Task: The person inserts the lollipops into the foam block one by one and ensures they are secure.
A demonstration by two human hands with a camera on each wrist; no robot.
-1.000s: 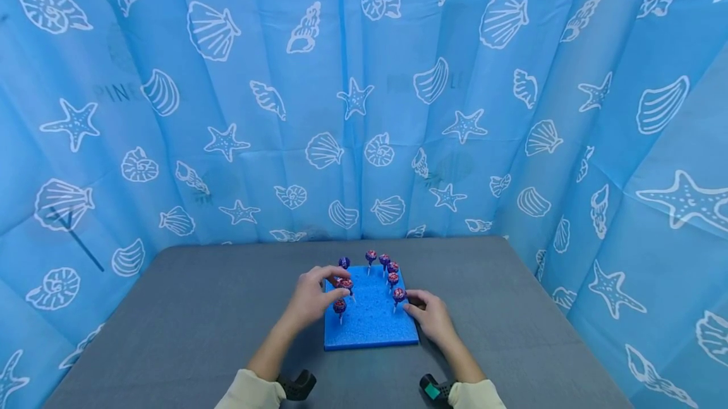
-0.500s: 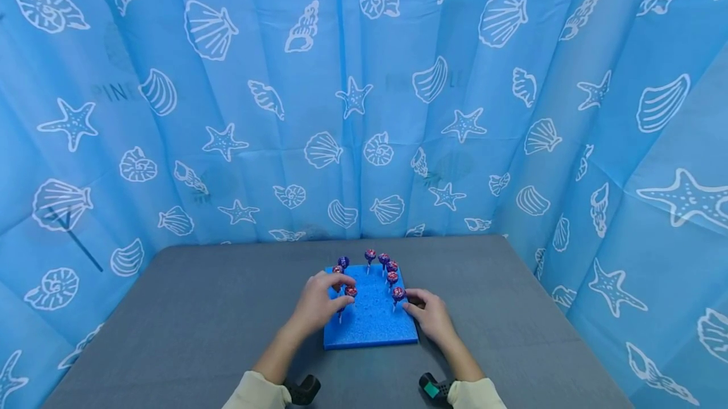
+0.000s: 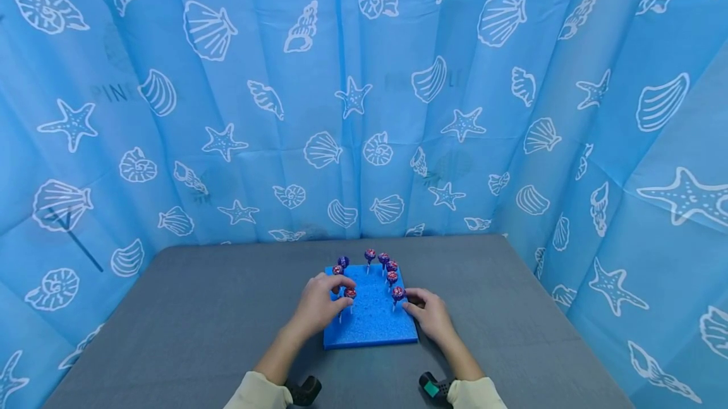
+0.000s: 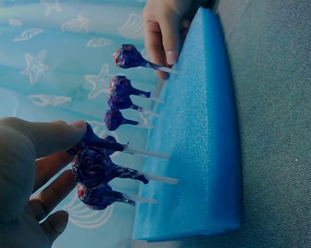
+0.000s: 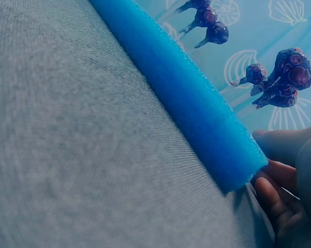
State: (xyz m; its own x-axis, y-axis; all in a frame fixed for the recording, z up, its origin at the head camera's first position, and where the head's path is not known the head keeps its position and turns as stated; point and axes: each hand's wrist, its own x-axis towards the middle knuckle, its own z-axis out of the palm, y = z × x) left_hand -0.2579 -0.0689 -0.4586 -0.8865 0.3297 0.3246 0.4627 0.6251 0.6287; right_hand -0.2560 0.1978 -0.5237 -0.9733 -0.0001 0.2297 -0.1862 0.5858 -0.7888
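Observation:
My left hand (image 3: 318, 303) pinches the wrapped head of a lollipop (image 3: 350, 293) between thumb and fingers. In the left wrist view, that lollipop's white stick (image 4: 147, 153) points at the top of a blue foam board (image 3: 372, 335), its tip right at the surface. Beside it, other purple-and-red lollipops (image 4: 93, 166) stand in the foam along the board's left side. At the right edge, my right hand (image 3: 435, 317) holds the board with thumb and fingers, near a standing lollipop (image 3: 398, 294). The right wrist view shows its fingers (image 5: 271, 194) against the board's side.
Several more lollipops (image 3: 383, 258) stand along the board's back and right side. The board lies on a grey cloth-covered table (image 3: 227, 308). A blue curtain (image 3: 352, 143) with white shell prints hangs behind and at the sides.
My left hand has moved slightly right and nearer to me with the lollipop, which has gone from tilted to more upright. The right hand stays at the board's edge.

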